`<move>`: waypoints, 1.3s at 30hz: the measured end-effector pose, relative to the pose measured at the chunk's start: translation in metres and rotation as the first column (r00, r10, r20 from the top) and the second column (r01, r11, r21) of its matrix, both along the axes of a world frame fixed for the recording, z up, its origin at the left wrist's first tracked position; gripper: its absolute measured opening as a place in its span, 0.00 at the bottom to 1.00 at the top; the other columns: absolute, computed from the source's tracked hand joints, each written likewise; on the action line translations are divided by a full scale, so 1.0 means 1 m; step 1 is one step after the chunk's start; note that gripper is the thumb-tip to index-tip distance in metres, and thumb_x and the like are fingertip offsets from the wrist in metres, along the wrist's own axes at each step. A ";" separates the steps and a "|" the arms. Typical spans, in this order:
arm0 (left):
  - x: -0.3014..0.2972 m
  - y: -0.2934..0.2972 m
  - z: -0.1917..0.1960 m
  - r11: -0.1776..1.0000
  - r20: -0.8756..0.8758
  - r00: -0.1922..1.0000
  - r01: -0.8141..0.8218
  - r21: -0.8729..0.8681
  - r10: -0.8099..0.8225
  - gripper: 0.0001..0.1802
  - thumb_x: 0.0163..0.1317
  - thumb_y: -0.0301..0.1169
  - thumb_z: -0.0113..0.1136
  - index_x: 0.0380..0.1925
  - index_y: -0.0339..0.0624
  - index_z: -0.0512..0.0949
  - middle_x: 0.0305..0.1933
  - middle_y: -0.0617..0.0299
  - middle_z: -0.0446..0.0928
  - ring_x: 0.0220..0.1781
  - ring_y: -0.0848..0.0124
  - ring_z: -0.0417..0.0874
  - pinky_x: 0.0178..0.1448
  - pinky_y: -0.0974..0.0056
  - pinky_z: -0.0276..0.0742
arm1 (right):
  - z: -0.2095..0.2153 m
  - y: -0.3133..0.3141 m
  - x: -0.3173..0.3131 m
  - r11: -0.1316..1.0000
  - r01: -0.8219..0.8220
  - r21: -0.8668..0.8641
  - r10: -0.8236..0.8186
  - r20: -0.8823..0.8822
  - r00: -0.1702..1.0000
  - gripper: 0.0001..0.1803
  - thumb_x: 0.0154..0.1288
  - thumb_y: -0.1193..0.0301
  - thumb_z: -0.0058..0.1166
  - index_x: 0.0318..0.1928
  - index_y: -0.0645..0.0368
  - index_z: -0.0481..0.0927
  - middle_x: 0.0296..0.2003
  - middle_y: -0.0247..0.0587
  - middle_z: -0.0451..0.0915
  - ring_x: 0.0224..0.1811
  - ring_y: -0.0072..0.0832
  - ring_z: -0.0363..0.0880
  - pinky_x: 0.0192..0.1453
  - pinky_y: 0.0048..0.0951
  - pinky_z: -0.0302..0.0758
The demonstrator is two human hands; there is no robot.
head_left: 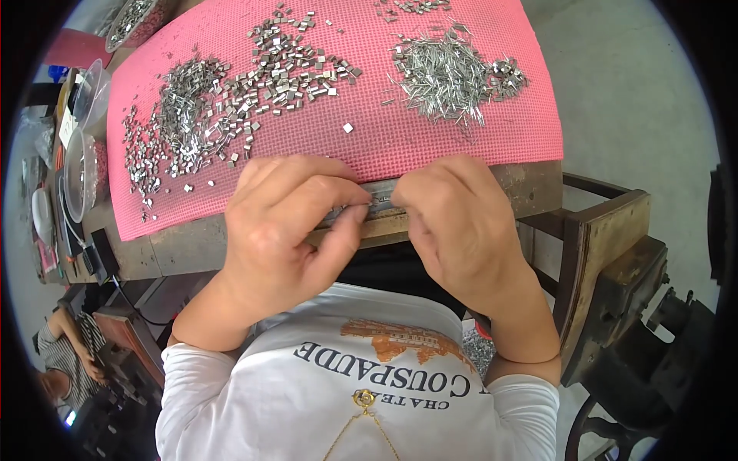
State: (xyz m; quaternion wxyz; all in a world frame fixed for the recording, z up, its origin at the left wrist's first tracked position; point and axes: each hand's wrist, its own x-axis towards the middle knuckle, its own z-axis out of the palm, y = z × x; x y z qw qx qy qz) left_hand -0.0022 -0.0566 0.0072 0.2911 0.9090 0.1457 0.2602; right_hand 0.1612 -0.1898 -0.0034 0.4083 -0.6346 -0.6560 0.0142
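At the bench's front edge, my left hand [288, 223] is closed, thumb and forefinger pinched over a narrow grey metal fixture [380, 196]. Whatever it pinches is too small to make out. To the right, my right hand [457, 219] is curled with its fingertips down at the same fixture; its grip is hidden behind the fingers. A pink textured mat [307, 142] lies just beyond both hands. On it, small square metal pieces [284, 69] are spread out, and one lone square piece [348, 128] lies near the fixture. Thin metal pins [442, 77] form a heap at the right.
Another pile of pins [184, 100] lies at the mat's left. Clear plastic tubs [83, 173] stand along the left edge, and a bowl of metal parts [138, 23] is at the far left. A dark machine [638, 346] stands at the right. Another person [73, 349] sits at lower left.
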 end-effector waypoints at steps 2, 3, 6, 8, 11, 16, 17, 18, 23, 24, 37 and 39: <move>0.004 -0.003 -0.001 1.000 0.027 1.000 0.003 -0.005 -0.003 0.10 0.48 0.22 0.72 0.31 0.45 0.85 0.36 0.64 0.84 0.36 0.64 0.83 0.42 0.60 0.71 | 0.005 -0.001 -0.003 1.000 0.005 -0.015 -0.003 0.111 0.994 0.15 0.54 0.74 0.62 0.44 0.59 0.80 0.32 0.36 0.79 0.33 0.34 0.76 0.41 0.35 0.74; 0.006 -0.004 -0.003 1.000 0.024 1.000 0.005 -0.005 -0.004 0.10 0.48 0.22 0.72 0.31 0.45 0.85 0.36 0.64 0.84 0.36 0.64 0.83 0.42 0.60 0.71 | 0.008 -0.002 -0.003 0.999 0.011 -0.030 -0.004 0.221 0.975 0.14 0.55 0.71 0.62 0.42 0.59 0.80 0.31 0.36 0.79 0.32 0.33 0.76 0.41 0.34 0.74; 0.008 -0.007 -0.007 0.998 0.024 1.000 -0.013 0.062 0.012 0.10 0.46 0.22 0.72 0.31 0.46 0.85 0.35 0.65 0.84 0.34 0.65 0.82 0.42 0.61 0.70 | 0.009 -0.005 0.001 0.999 0.047 -0.009 -0.043 0.261 0.964 0.14 0.54 0.70 0.62 0.43 0.61 0.82 0.32 0.36 0.81 0.33 0.33 0.78 0.41 0.35 0.73; 0.009 -0.008 -0.007 0.993 0.012 1.000 -0.029 0.117 0.028 0.10 0.46 0.23 0.72 0.30 0.46 0.84 0.35 0.66 0.83 0.32 0.67 0.81 0.41 0.61 0.69 | 0.013 -0.008 0.009 0.998 0.057 -0.026 -0.050 0.207 0.977 0.16 0.51 0.78 0.63 0.44 0.61 0.83 0.35 0.38 0.84 0.35 0.36 0.79 0.41 0.37 0.74; 0.010 -0.009 -0.006 0.986 0.000 1.000 -0.020 0.165 0.021 0.10 0.46 0.23 0.72 0.30 0.46 0.84 0.34 0.67 0.83 0.31 0.67 0.80 0.40 0.61 0.69 | 0.012 -0.014 0.017 0.995 0.095 -0.024 -0.091 0.154 0.984 0.20 0.50 0.86 0.64 0.46 0.61 0.84 0.38 0.40 0.86 0.38 0.39 0.81 0.42 0.38 0.75; 0.011 -0.011 -0.003 0.963 -0.024 0.999 -0.017 0.270 0.025 0.11 0.46 0.25 0.72 0.32 0.46 0.84 0.35 0.67 0.82 0.31 0.68 0.81 0.40 0.62 0.69 | 0.004 -0.017 0.025 0.989 0.142 0.043 -0.147 0.147 0.978 0.21 0.49 0.80 0.64 0.48 0.63 0.83 0.36 0.38 0.85 0.37 0.36 0.81 0.41 0.37 0.72; 0.011 -0.012 -0.003 0.952 -0.030 0.999 -0.020 0.304 0.031 0.11 0.46 0.25 0.72 0.32 0.46 0.84 0.35 0.67 0.82 0.31 0.68 0.81 0.40 0.62 0.69 | 0.004 -0.018 0.025 0.989 0.145 0.043 -0.149 0.131 0.980 0.22 0.48 0.82 0.64 0.48 0.62 0.84 0.36 0.37 0.85 0.37 0.36 0.81 0.42 0.37 0.72; 0.011 -0.013 -0.002 0.952 -0.033 0.999 -0.018 0.305 0.029 0.11 0.46 0.25 0.72 0.32 0.46 0.84 0.35 0.67 0.82 0.31 0.68 0.81 0.40 0.62 0.69 | 0.003 -0.018 0.025 0.988 0.147 0.043 -0.151 0.115 0.982 0.23 0.47 0.83 0.64 0.48 0.62 0.84 0.35 0.37 0.85 0.37 0.36 0.81 0.42 0.37 0.72; 0.006 -0.013 0.011 0.946 -0.137 0.990 0.076 0.314 -0.034 0.15 0.47 0.20 0.73 0.39 0.40 0.89 0.40 0.58 0.87 0.35 0.64 0.86 0.39 0.62 0.76 | 0.006 -0.019 0.028 0.991 0.132 -0.033 -0.129 0.086 0.988 0.16 0.54 0.86 0.65 0.44 0.61 0.86 0.37 0.40 0.86 0.38 0.39 0.81 0.44 0.37 0.75; 0.005 -0.011 0.012 0.945 -0.138 0.990 0.077 0.319 -0.034 0.15 0.47 0.20 0.73 0.39 0.40 0.89 0.40 0.58 0.87 0.35 0.64 0.86 0.39 0.62 0.76 | 0.005 -0.017 0.030 0.992 0.121 -0.040 -0.116 0.097 0.989 0.16 0.53 0.85 0.66 0.43 0.61 0.86 0.38 0.40 0.86 0.38 0.39 0.81 0.44 0.37 0.75; 0.057 0.075 0.010 0.939 -0.208 0.969 0.190 0.288 -0.133 0.13 0.52 0.20 0.73 0.39 0.42 0.90 0.39 0.59 0.85 0.41 0.60 0.87 0.44 0.59 0.83 | -0.001 0.027 0.053 0.984 -0.037 -0.172 0.077 0.235 0.969 0.10 0.56 0.80 0.62 0.40 0.58 0.87 0.35 0.33 0.80 0.41 0.33 0.77 0.46 0.35 0.70; 0.066 0.082 0.010 0.908 -0.212 0.955 0.268 0.323 -0.207 0.14 0.49 0.19 0.73 0.38 0.43 0.90 0.39 0.61 0.84 0.41 0.61 0.86 0.44 0.59 0.82 | -0.004 0.032 0.051 0.990 -0.033 -0.138 0.068 0.253 0.965 0.09 0.58 0.79 0.60 0.39 0.57 0.87 0.34 0.33 0.78 0.40 0.32 0.76 0.46 0.35 0.68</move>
